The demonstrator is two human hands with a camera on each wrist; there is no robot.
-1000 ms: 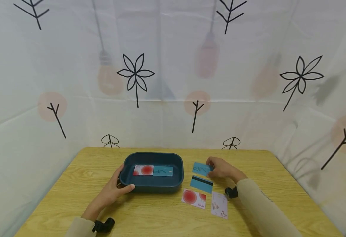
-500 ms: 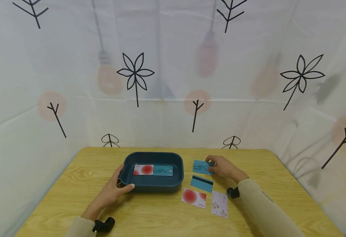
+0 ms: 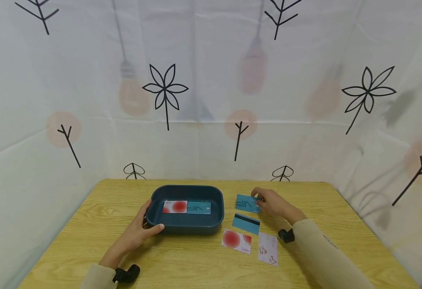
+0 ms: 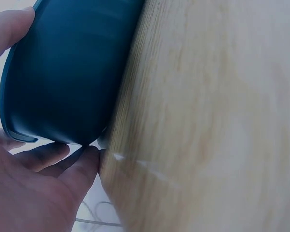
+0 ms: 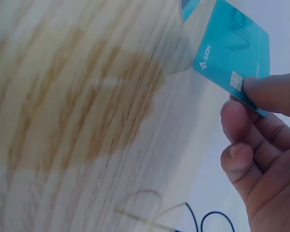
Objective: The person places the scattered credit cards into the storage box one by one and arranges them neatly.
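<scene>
My left hand [image 3: 135, 232] grips the left end of a dark blue rectangular tub [image 3: 185, 231], thumb at its front and fingers round its side. In the left wrist view the thumb [image 4: 12, 31] lies on the rim and the fingertips press the end wall. Flat inside the tub lie a red-and-white card [image 3: 175, 207] and a blue VIP card [image 3: 198, 208]. To the tub's right, my right hand [image 3: 276, 205] pinches another blue VIP card [image 5: 237, 53] between thumb and fingers by its chip end. That card is tilted up off the wood in the right wrist view.
Between the tub and my right forearm lie a blue card with a black stripe [image 3: 246, 224], a red-and-white card [image 3: 236, 241] and a pale pink flowered card [image 3: 268, 249]. The wooden table [image 3: 182, 265] ends at a patterned white curtain [image 3: 196, 152].
The VIP card in my right hand has shifted slightly, its face now showing more. My right hand has moved a little to the right. The left hand and tub have stayed put.
</scene>
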